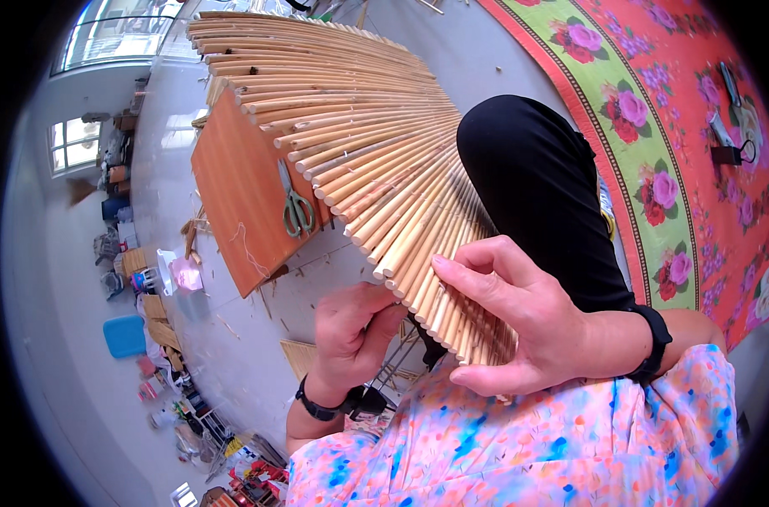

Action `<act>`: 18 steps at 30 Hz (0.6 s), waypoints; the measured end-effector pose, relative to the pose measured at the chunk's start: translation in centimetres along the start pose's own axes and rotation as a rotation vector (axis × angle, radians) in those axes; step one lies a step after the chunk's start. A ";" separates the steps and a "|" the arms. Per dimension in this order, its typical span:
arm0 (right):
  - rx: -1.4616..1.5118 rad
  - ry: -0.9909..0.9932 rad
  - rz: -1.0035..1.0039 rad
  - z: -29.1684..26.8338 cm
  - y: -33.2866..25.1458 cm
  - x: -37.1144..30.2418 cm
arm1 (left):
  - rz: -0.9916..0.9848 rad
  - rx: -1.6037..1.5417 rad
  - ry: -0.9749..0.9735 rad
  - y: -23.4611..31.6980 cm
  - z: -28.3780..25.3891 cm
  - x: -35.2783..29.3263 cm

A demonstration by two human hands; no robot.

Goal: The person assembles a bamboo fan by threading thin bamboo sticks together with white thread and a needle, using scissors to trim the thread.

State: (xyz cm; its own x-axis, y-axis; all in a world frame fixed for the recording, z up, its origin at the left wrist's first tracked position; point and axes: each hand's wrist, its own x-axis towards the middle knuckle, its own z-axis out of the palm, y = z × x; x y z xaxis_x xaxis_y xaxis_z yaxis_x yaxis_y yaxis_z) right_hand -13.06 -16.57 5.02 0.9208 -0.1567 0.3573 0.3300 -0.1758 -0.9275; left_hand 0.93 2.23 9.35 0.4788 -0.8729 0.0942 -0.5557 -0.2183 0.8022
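Note:
A mat of pale, peeled round sticks (359, 160), bound side by side, fans from the upper left down to my lap. Its far part rests over a small orange-brown wooden table. My right hand (528, 317) grips the mat's near end, fingers on top and thumb at the near edge. Close to the stick ends on the left, my left hand (355, 334) is closed in a pinch. What it holds, if anything, is too small to make out. Scissors with green handles (295, 207) lie on the wooden table (240, 194) beside the mat.
My black-clad knee (528, 152) stands right of the mat. A red flowered cloth (663, 51) spreads at the right, bearing a small black item (727, 155). Stick scraps litter the grey floor. A blue lid (125, 337), a white tub (166, 270) and clutter line the left wall.

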 end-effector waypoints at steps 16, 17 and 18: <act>-0.046 -0.016 -0.028 -0.4 -0.3 0.1 | -0.195 -0.041 -0.051 1.1 -0.8 -0.6; -0.046 -0.013 -0.030 -0.3 -0.2 0.0 | -0.234 -0.066 -0.036 1.2 -0.8 -0.8; -0.046 -0.009 -0.032 -0.2 0.1 -0.1 | -0.273 -0.090 -0.022 1.2 -0.8 -1.1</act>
State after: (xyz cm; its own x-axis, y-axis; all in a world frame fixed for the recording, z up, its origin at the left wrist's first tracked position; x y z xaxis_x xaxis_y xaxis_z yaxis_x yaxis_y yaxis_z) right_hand -13.20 -16.76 4.94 0.9119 -0.1417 0.3851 0.3491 -0.2254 -0.9096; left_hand 0.29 3.24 10.69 0.5868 -0.7968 -0.1442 -0.3453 -0.4074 0.8454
